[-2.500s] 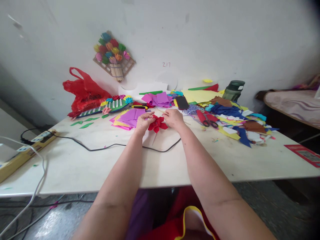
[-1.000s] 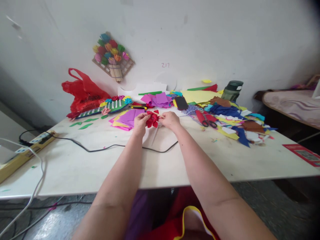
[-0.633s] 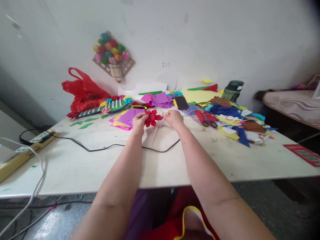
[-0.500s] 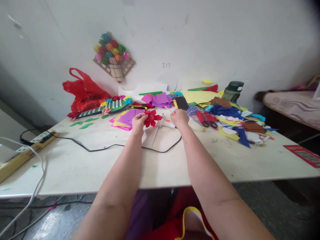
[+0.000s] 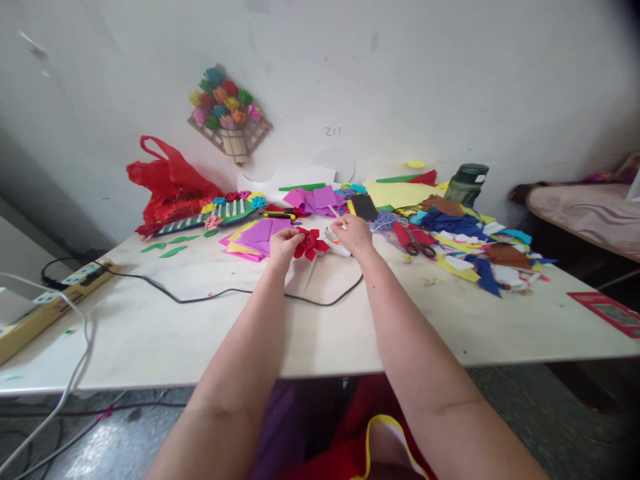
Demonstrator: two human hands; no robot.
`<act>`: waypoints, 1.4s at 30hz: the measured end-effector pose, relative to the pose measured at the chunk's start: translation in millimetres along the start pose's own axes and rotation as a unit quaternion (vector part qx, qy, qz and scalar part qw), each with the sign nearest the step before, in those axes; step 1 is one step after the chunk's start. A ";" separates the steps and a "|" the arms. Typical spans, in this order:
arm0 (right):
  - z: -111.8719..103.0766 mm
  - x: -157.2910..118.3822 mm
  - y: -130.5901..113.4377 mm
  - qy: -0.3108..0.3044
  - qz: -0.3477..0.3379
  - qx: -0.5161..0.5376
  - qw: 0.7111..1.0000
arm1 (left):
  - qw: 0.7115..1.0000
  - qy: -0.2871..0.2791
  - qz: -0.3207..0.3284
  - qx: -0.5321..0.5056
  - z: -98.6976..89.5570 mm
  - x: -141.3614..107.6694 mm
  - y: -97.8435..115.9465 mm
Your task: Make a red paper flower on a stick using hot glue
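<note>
Evidently, the red flower (image 5: pixel 311 245) has its petals already joined into one bloom, though its centre is too small to judge. Well left of it, green leaves (image 5: pixel 173 251) lie loose, and no leaf shows on the bloom. Beyond these, also left of it, a green board (image 5: pixel 230 212) bears several formed small flowers (image 5: pixel 257 200). Touching its left edge, the left hand (image 5: pixel 285 245) pinches a petal, holding it above the table. Just right of it, the right hand (image 5: pixel 353 233) closes round a thin stick (image 5: pixel 335 211), apart from the petals. Farther right of it rest scissors (image 5: pixel 427 249).
</note>
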State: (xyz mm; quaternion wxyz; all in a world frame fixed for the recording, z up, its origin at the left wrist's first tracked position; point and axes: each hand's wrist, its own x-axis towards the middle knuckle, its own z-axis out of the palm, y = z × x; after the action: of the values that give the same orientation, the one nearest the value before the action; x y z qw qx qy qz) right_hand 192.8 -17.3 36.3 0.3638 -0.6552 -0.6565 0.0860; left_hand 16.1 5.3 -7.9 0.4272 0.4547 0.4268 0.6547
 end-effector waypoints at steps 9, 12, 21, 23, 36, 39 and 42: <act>12.9 -6.6 -11.0 -0.053 -0.103 -0.026 0.993 | 0.999 -0.022 -0.005 0.049 3.7 -3.8 0.2; 15.9 -8.0 -12.1 -0.057 -0.117 -0.034 0.991 | 0.998 -0.036 -0.002 0.055 4.1 -8.1 3.6; 22.1 -8.9 -10.3 -0.062 -0.133 -0.049 0.988 | 0.997 -0.037 -0.003 0.066 5.4 -6.8 1.4; 22.3 -9.5 -10.7 -0.063 -0.133 -0.053 0.988 | 0.997 -0.039 -0.002 0.066 5.6 -7.3 1.8; 24.6 -12.0 -11.7 -0.041 -0.143 -0.026 0.988 | 0.995 -0.038 0.007 0.087 4.9 -6.8 0.0; 25.6 -11.3 -10.5 -0.035 -0.136 0.000 0.990 | 0.995 -0.039 0.005 0.091 5.1 -6.5 0.5; 28.0 -9.4 -8.1 -0.032 -0.131 0.027 0.991 | 0.995 -0.042 0.002 0.091 5.7 -6.2 0.6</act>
State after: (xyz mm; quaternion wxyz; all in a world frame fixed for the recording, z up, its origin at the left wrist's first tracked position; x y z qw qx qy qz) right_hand 168.6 -16.8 17.5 0.3686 -0.5506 -0.7451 0.0766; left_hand 22.8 0.2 -7.5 0.4004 0.5191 0.4656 0.5945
